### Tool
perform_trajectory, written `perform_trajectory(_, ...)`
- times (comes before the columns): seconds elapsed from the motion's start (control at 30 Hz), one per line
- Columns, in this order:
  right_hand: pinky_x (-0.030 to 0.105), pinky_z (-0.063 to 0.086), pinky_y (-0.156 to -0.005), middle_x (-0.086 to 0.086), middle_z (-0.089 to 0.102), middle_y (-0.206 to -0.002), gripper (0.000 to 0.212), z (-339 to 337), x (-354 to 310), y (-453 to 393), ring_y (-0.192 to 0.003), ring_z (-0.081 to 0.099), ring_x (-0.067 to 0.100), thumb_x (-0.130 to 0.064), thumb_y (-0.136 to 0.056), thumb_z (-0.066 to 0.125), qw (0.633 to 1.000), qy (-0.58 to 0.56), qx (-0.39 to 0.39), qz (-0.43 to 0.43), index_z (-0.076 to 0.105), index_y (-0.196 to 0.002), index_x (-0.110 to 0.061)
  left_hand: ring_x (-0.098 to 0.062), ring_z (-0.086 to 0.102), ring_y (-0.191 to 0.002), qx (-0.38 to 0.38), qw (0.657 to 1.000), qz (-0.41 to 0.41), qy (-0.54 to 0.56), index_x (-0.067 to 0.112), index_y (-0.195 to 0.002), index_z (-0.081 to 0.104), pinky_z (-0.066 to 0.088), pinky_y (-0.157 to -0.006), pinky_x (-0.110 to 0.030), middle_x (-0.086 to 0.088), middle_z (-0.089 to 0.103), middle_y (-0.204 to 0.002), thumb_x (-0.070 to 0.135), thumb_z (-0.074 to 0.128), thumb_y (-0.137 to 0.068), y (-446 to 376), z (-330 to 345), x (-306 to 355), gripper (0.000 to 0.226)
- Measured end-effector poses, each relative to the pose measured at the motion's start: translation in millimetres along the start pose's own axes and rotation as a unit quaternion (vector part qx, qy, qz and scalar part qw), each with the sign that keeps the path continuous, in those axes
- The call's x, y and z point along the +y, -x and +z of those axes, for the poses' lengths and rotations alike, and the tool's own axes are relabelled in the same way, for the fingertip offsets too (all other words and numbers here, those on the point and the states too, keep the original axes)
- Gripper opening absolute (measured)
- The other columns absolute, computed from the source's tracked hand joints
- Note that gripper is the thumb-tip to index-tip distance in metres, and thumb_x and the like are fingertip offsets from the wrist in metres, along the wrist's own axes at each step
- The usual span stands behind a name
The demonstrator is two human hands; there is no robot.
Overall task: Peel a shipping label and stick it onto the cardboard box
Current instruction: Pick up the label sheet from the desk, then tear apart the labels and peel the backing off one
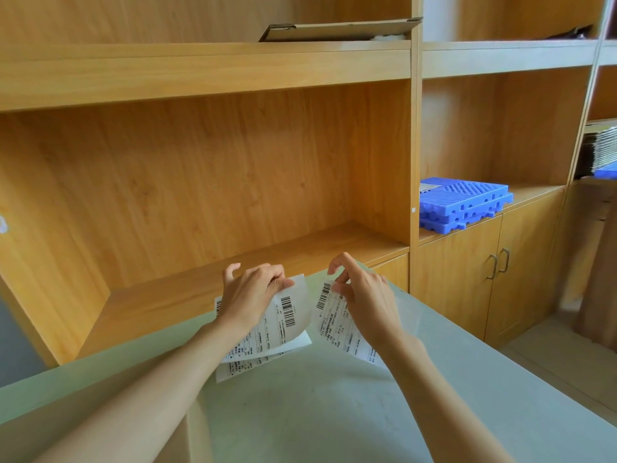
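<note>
The left hand [252,292] is pinching the curled upper edge of a white paper shipping label sheet [283,315], fingers closed on it, with black barcodes and small printed rows running across its face; the print is too small to read. The right hand [362,295] is gripping a second white barcoded shipping label [334,320] between thumb and fingers, index finger lifting free, and this sheet is hanging just to the right of the first, a narrow gap between them. Below the first sheet, more white printed label sheets [240,367] are lying flat on the smooth, pale grey-green tabletop [317,412]. Beyond the tabletop a light wood-grain shelving unit [213,168] is standing, with a flattened brown cardboard box [337,30] lying on its upper shelf, well apart from the labels. To the right of the labels, a stack of blue ribbed plastic trays [464,203] is sitting on a cabinet top above two doors with metal handles [498,262].
</note>
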State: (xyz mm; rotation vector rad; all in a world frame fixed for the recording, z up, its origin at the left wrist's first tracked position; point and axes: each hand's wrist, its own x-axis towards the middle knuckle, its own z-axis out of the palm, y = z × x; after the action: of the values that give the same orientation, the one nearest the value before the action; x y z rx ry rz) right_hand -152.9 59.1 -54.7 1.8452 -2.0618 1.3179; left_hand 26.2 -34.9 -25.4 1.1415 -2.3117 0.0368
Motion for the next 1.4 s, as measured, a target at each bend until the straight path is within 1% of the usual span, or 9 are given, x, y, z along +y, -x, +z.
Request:
perform_trajectory(0.33,0.031,0.031,-0.087,-0.011,0.076,-0.094,0.024,-9,10,1,-0.091,0.064,0.012,-0.013,-0.093,0.062,0.994,0.056,0.073,0.064,0.063,-0.105,-0.034,0.014,0.042,-0.063,0.016,1.0,0.005,-0.021,0.023,-0.067,0.048,0.029,-0.105,-0.04,0.02,0.045,-0.057,0.042,0.053,-0.097,-2,5,-5,0.036)
perform_trajectory(0.47,0.034,0.025,-0.092,-0.008,0.076,-0.096,0.031,-15,12,4,-0.099,0.062,0.016,-0.007,-0.091,0.059,0.984,0.114,0.095,0.098,0.063,-0.109,-0.032,-0.003,0.063,-0.087,-0.011,1.0,-0.013,-0.021,0.022,-0.07,0.049,0.025,-0.108,-0.042,0.016,0.072,-0.085,0.039,0.049,-0.099,-1,5,-5,0.033)
perform_trajectory(0.63,0.035,0.016,-0.096,-0.008,0.077,-0.097,0.032,-18,12,5,-0.103,0.06,0.015,-0.008,-0.089,0.061,0.976,0.146,0.108,0.121,0.063,-0.11,-0.033,-0.001,0.064,-0.096,-0.02,1.0,-0.007,-0.02,0.023,-0.069,0.047,0.024,-0.109,-0.043,0.02,0.074,-0.098,0.032,0.048,-0.102,1,5,-1,0.034)
perform_trajectory(0.73,0.034,0.014,-0.096,-0.008,0.077,-0.099,0.035,-17,12,5,-0.105,0.06,0.015,-0.006,-0.09,0.06,0.977,0.145,0.099,0.125,0.063,-0.111,-0.033,-0.004,0.065,-0.09,-0.019,1.0,-0.007,-0.014,0.025,-0.064,0.043,0.027,-0.107,-0.043,0.017,0.072,-0.082,0.036,0.049,-0.1,0,5,-4,0.038)
perform_trajectory(0.87,0.036,0.015,-0.099,-0.008,0.076,-0.102,0.034,-18,10,5,-0.107,0.059,0.015,-0.006,-0.091,0.058,0.977,0.144,0.09,0.126,0.063,-0.112,-0.032,0.002,0.048,-0.062,-0.008,1.0,-0.003,-0.029,0.023,-0.066,0.046,0.032,-0.1,-0.038,0.019,0.045,-0.055,0.044,0.051,-0.097,-1,5,-5,0.038)
perform_trajectory(1.1,0.037,0.016,-0.098,-0.009,0.077,-0.096,0.035,-22,21,5,-0.103,0.061,0.015,-0.006,-0.088,0.062,0.968,0.146,0.094,0.18,0.065,-0.109,-0.033,-0.014,0.056,-0.07,-0.015,0.999,-0.016,-0.046,0.018,-0.07,0.05,0.031,-0.089,-0.034,0.015,0.048,-0.059,0.046,0.047,-0.098,0,2,-5,0.039)
perform_trajectory(1.27,0.037,0.025,-0.096,-0.011,0.077,-0.093,0.029,-20,16,-2,-0.097,0.065,0.015,-0.009,-0.093,0.057,0.974,0.1,0.121,0.161,0.065,-0.105,-0.034,-0.011,0.045,-0.055,-0.032,0.999,0.001,-0.016,0.022,-0.065,0.044,0.034,-0.09,-0.034,0.008,0.042,-0.05,0.048,0.041,-0.1,1,4,1,0.043)
perform_trajectory(1.33,0.038,0.027,-0.096,-0.011,0.077,-0.092,0.032,-20,16,-3,-0.089,0.065,0.015,-0.006,-0.092,0.055,0.972,0.092,0.146,0.157,0.065,-0.101,-0.035,-0.013,0.056,-0.065,-0.061,0.998,0.007,-0.002,0.022,-0.073,0.054,0.034,-0.093,-0.034,0.007,0.056,-0.06,0.047,0.037,-0.102,1,6,3,0.042)
perform_trajectory(1.4,0.039,0.027,-0.1,-0.009,0.076,-0.087,0.03,-21,13,-4,-0.083,0.064,0.015,-0.007,-0.094,0.052,0.97,0.086,0.168,0.155,0.066,-0.097,-0.034,-0.012,0.064,-0.096,-0.088,0.996,0.011,0.004,0.028,-0.098,0.066,0.03,-0.095,-0.032,0.011,0.071,-0.092,0.045,0.035,-0.103,2,8,5,0.036)
